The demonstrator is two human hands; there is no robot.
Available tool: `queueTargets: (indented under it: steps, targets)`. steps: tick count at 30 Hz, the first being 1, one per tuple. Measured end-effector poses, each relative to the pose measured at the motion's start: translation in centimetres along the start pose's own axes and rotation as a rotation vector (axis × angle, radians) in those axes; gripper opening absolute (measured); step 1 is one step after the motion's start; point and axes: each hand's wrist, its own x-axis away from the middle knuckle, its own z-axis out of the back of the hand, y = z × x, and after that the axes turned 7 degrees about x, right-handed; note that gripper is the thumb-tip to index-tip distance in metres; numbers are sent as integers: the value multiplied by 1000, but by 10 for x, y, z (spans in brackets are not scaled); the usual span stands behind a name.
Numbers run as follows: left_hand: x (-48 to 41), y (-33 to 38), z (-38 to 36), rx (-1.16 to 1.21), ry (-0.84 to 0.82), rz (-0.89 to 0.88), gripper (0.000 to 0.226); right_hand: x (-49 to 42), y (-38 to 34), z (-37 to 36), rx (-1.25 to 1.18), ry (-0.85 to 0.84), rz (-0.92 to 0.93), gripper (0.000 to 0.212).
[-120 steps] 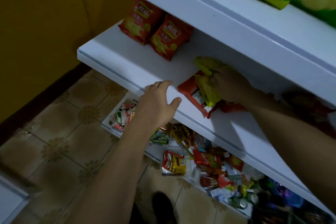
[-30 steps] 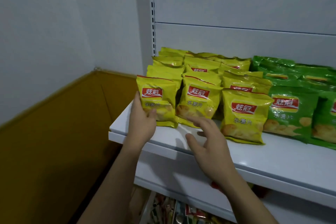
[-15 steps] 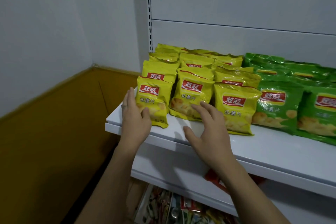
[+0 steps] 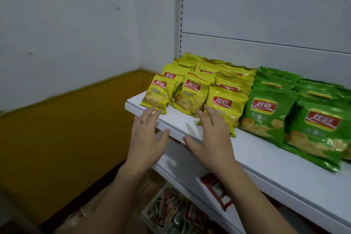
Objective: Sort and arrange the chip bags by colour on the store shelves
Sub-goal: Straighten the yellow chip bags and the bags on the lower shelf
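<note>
Right now the person is reaching both hands toward the white shelf, and neither one is grasping anything. The left hand is hovering at the shelf's front lip near its left end, fingers straight and spread, thumb out to the side. Its fingertips are lying right by the bottom corner of the front-left yellow bag, though I cannot tell whether they are touching it. The right hand is stretching over the same lip a little farther along, palm down, fingers loose and apart. It is covering the lower left part of the front-right yellow bag, and contact there is unclear too.

The yellow chip bags are leaning upright in three files on the shelf's left end, running from near the lip back toward the rear panel. The green chip bags are leaning just beside them, farther right on the shelf. A red bag is lying under the shelf, on the next board down, poking past its edge. A tray of small snacks is sitting lower still beneath the shelf. The slotted upright is rising from the shelf's back left corner.
</note>
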Motion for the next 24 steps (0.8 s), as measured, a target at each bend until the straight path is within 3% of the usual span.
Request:
queueTargets:
  steps: [8,17,24]
  targets:
    - [99,14,20,-131,-47,200,62,79,-15,-14,-239,-247,172,73]
    - [175,-2,5,-146,-279,377,64,149,18,-56,-186,-592,-38,75]
    - [187,-24,-29,64,-388,370,62,164,51,-80,32,-710,-165,70]
